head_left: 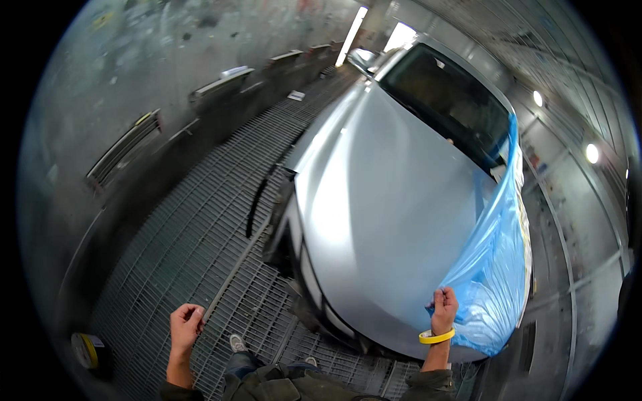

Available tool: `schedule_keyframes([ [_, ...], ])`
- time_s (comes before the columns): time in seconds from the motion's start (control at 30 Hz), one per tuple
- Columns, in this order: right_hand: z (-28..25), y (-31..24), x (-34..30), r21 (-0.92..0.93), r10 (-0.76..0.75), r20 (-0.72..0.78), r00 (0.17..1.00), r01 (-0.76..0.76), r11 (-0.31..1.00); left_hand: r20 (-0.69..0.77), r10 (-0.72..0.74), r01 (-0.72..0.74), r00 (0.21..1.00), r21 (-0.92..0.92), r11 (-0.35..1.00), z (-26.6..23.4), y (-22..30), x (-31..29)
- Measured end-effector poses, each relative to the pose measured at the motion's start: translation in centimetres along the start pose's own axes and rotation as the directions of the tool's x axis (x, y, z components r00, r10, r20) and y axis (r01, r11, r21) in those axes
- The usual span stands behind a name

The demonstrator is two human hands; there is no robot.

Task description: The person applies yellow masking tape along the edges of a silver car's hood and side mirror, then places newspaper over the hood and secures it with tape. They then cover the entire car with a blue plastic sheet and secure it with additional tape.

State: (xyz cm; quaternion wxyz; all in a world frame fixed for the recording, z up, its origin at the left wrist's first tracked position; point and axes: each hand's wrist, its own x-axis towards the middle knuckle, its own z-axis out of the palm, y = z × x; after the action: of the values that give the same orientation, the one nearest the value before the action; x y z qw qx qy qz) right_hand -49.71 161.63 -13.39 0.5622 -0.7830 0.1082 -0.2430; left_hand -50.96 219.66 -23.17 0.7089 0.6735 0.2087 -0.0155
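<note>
A silver car stands in front of me, its hood toward me. Blue plastic masking film drapes over its right side, from beside the windshield down to the front corner. My right hand is closed on the film's edge above the front of the hood. Around that wrist sits a yellow ring, perhaps a tape roll. Well left of the car, my left hand hangs over the floor grating with fingers pinched together; whether anything is between them is too small to tell.
Metal grating covers the floor. At lower left stands a dark round container with a yellow ring. A grey wall with ledges runs along the left. A black curved strip sticks out from the car's front left.
</note>
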Motion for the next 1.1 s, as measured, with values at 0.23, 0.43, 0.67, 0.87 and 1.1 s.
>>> schedule_keyframes([
  [0.23,13.3,-3.9,2.5,0.020,-0.013,0.031,0.999,0.012,1.000,-0.139,-0.027,0.029,0.990,0.013,0.999,-11.9,2.2,7.6],
  [0.43,21.9,-5.2,4.6,0.016,0.086,0.134,0.987,-0.089,0.996,-0.006,-0.053,0.053,0.999,-0.023,0.998,-9.9,5.3,17.0],
  [0.67,32.5,-5.2,6.4,0.209,0.145,0.282,0.948,-0.208,0.956,0.176,0.003,0.000,0.984,-0.019,1.000,-4.3,8.7,30.8],
  [0.87,41.1,-7.5,8.7,0.114,0.167,0.488,0.857,-0.251,0.961,0.365,-0.056,0.001,0.929,0.149,0.989,2.6,16.5,39.9],
  [1.1,45.2,-6.9,11.3,-0.085,0.239,0.540,0.807,-0.231,0.969,0.889,-0.194,-0.256,0.414,0.318,0.913,19.8,21.4,43.6],
])
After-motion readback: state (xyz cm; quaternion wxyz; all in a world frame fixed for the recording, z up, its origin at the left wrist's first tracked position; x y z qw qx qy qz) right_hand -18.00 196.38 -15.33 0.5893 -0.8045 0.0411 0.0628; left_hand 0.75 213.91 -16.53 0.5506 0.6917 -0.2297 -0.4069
